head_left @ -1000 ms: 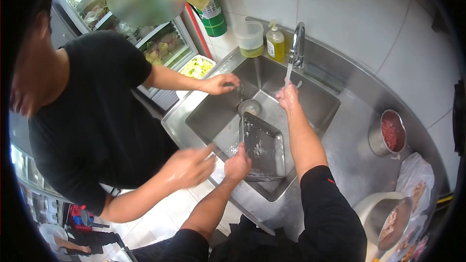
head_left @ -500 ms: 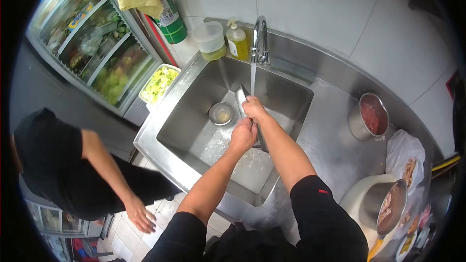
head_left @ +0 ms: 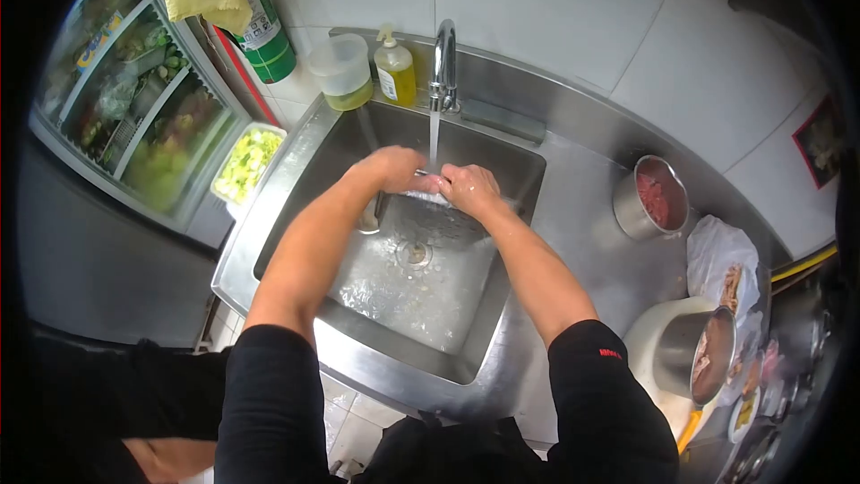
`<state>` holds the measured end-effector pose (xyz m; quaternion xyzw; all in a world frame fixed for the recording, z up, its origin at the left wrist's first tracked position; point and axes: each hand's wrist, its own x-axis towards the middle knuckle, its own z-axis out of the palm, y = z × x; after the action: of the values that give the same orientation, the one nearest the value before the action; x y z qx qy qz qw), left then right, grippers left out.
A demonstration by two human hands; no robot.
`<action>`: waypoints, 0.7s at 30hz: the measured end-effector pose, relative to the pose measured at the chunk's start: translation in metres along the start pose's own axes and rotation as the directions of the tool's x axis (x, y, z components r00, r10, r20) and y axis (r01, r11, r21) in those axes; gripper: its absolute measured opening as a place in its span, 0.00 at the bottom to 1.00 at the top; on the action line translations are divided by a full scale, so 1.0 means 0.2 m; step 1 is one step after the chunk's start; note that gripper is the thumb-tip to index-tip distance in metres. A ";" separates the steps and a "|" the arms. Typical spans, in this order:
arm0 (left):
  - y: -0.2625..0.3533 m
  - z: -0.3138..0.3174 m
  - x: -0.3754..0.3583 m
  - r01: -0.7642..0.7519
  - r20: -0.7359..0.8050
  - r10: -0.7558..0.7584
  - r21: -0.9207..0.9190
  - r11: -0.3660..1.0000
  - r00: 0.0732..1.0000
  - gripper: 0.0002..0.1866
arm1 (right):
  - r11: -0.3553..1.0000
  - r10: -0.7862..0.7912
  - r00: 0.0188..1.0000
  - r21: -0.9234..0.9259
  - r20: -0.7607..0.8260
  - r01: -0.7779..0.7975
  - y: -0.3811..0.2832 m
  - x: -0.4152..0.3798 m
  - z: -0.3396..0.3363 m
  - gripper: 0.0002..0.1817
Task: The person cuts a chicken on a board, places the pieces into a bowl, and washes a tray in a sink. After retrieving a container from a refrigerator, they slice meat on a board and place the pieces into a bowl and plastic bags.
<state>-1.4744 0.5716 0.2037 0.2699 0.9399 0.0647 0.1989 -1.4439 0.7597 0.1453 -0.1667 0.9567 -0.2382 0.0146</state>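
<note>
My left hand (head_left: 394, 168) and my right hand (head_left: 468, 188) meet under the stream of water from the faucet (head_left: 443, 58), over the steel sink (head_left: 296, 170). Both grip the far edge of a flat metal tray (head_left: 430, 217) that lies tilted across the back of the basin. Water splashes where the stream hits between my hands. A small metal bowl is mostly hidden behind my left forearm. The drain (head_left: 414, 254) shows in the wet sink floor.
A soap bottle (head_left: 395, 72) and a plastic tub (head_left: 340, 67) stand behind the sink. A pot of red meat (head_left: 652, 199) and a metal bowl (head_left: 708, 358) sit on the right counter. A tray of greens (head_left: 246, 161) and a glass-fronted fridge (head_left: 125, 99) are left; another person's dark sleeve (head_left: 107, 394) is lower left.
The other person has stepped back from the sink toward the lower left. My hands have carried the tray from upright in the basin to flat under the running water.
</note>
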 end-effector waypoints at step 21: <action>-0.09 0.62 -0.74 -0.557 -0.236 -0.735 -0.799 -0.225 0.635 0.22 | 0.694 0.420 0.888 0.564 0.188 -0.448 0.29 0.02 0.18 0.50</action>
<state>-1.3183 0.4800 0.1372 -0.1468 0.4937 0.8531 -0.0831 -1.4622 0.7901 0.0875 0.0712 0.8449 -0.5104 0.1431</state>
